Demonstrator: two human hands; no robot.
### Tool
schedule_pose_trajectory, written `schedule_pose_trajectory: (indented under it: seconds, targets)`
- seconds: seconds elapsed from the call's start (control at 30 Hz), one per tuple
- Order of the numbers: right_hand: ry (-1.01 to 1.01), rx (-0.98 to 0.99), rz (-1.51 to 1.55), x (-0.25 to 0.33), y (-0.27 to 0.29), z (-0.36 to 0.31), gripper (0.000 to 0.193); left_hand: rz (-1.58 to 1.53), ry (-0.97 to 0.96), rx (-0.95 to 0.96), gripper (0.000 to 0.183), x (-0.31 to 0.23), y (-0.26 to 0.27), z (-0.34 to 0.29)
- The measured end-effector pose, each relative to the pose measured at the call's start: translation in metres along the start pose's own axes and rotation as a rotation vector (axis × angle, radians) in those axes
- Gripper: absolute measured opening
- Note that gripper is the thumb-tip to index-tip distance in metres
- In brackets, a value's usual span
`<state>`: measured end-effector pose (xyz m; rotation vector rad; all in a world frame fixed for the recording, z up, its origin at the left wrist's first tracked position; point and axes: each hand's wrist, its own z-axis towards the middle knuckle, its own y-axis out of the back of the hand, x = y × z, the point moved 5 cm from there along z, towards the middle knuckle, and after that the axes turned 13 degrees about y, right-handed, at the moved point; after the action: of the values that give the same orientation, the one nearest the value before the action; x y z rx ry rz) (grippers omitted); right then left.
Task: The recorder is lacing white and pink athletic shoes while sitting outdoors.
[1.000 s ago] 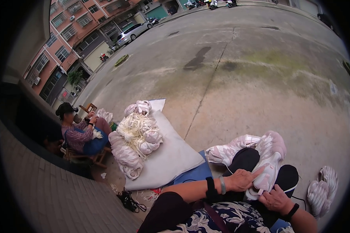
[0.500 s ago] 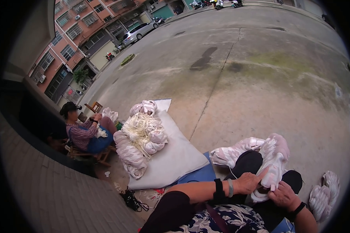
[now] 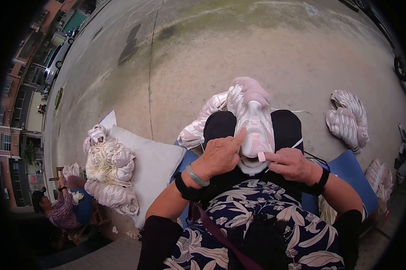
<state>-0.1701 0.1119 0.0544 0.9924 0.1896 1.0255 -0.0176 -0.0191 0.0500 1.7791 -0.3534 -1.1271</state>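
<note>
A pink and white shoe upper (image 3: 256,118) lies lengthwise across my lap, its perforated tongue part facing up and its collar toward me. My left hand (image 3: 220,155) grips its left side, the index finger stretched along the tongue and the other fingers curled and partly hidden. At the collar's right edge, my right hand (image 3: 294,165) pinches a small pale pink tab (image 3: 261,156) between thumb and fingers. Just past my left knee lies a bundle of similar uppers (image 3: 205,118), partly behind the one on my lap.
Left, a white padded sheet (image 3: 144,150) bears bundled uppers (image 3: 117,198) and a heap of cream laces (image 3: 101,164). A co-worker (image 3: 65,209) sits beyond, lower left. More uppers lie on the concrete at right (image 3: 349,119) and beside a blue panel (image 3: 353,177).
My view has turned right and down, so the upper and both hands now sit mid-picture. The left index finger now extends along the tongue. The right hand stays at the collar tab.
</note>
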Motion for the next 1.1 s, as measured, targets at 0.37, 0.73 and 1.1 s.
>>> schedule_pose_trajectory:
  seconds: [0.37,0.73,1.1]
  targets:
    - [-0.684,-0.426,0.151,-0.058,0.010,-0.008,0.006,0.057,-0.291,-0.203,0.026,-0.046,-0.016,0.027]
    - [-0.742,-0.304,0.080,-0.079,-0.008,-0.002,0.010,-0.002,-0.369,-0.213,0.020,-0.033,-0.022,0.036]
    - [-0.724,-0.263,0.090,-0.083,-0.013,-0.001,0.009,-0.232,-0.095,-0.378,0.014,-0.020,-0.015,0.057]
